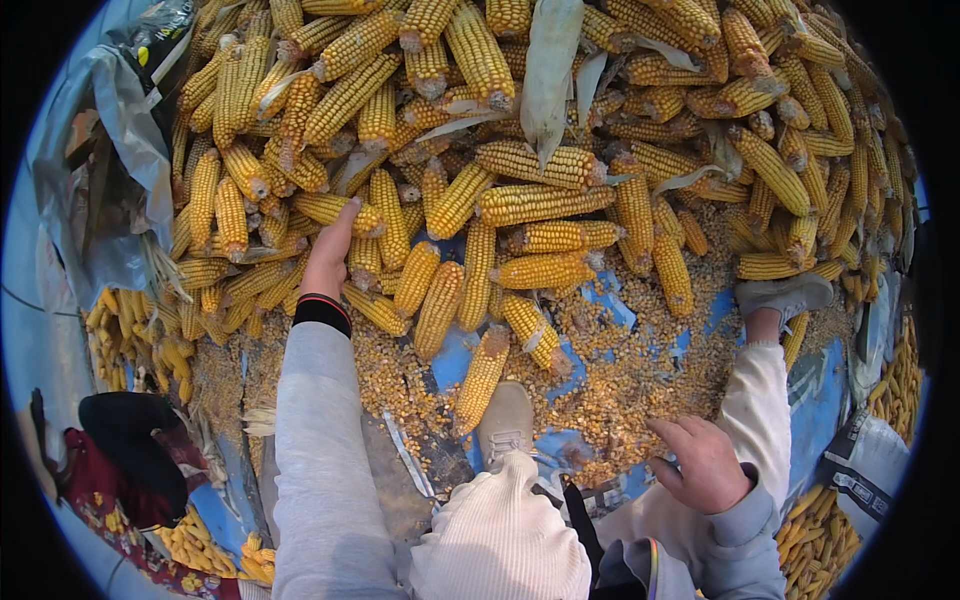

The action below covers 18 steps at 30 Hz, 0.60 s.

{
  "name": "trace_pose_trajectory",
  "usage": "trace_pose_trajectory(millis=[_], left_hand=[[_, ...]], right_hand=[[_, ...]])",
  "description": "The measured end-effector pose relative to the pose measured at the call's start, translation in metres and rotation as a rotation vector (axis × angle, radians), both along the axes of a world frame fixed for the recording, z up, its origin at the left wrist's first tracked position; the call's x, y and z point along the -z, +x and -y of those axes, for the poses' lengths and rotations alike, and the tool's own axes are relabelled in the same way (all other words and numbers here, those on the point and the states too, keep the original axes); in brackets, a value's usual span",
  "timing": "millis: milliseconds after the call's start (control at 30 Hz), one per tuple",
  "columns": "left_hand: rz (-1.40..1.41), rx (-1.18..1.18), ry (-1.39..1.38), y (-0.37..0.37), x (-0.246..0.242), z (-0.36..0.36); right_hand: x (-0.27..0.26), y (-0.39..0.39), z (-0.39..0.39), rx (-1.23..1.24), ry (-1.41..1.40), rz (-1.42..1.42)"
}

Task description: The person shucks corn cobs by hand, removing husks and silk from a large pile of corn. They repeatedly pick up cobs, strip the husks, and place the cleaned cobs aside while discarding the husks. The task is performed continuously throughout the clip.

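A large heap of husked yellow corn ears [472, 56] lies before me. My left hand [330, 251] is at the heap's near slope, gripping an ear of corn [319, 206] with the thumb laid over it; the other fingers are mostly hidden. Over my right leg hangs my right hand [697, 457], empty, its fingers loosely bent and the thumb apart. Between my feet and the heap lie loose ears, among them one ear [484, 375] touching the tip of my shoe [506, 420]. A dry pale husk [551, 75] rests on the heap.
Loose kernels [622, 375] cover much of a blue sheet [450, 360]. My other shoe [784, 296] is against the heap's right foot. Grey plastic sheeting [112, 150] stands at left. A person in dark red floral clothing [142, 465] is at lower left. A white printed sack [866, 457] lies right.
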<state>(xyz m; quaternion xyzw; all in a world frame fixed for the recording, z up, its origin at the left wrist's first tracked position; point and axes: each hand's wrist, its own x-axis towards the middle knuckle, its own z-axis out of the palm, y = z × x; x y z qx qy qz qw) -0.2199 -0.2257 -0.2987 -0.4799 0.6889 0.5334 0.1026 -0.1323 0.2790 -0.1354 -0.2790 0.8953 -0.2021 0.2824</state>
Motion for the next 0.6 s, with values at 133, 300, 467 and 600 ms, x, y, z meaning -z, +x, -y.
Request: trace_pose_trajectory(millis=[133,300,467,600], left_hand=[[-0.164,-0.143,0.067,-0.011,0.013,-0.020],[-0.135,-0.295,-0.012,-0.021,0.022,-0.033],[-0.164,0.160,-0.295,0.031,0.023,-0.057],[-0.096,0.423,-0.427,0.088,0.025,-0.095]], right_hand=[[-0.010,-0.006,0.001,0.024,-0.002,-0.011],[-0.005,0.001,-0.008,-0.004,-0.010,-0.019],[0.010,0.014,-0.025,-0.009,-0.086,-0.081],[0.027,0.026,-0.034,0.013,-0.101,-0.090]])
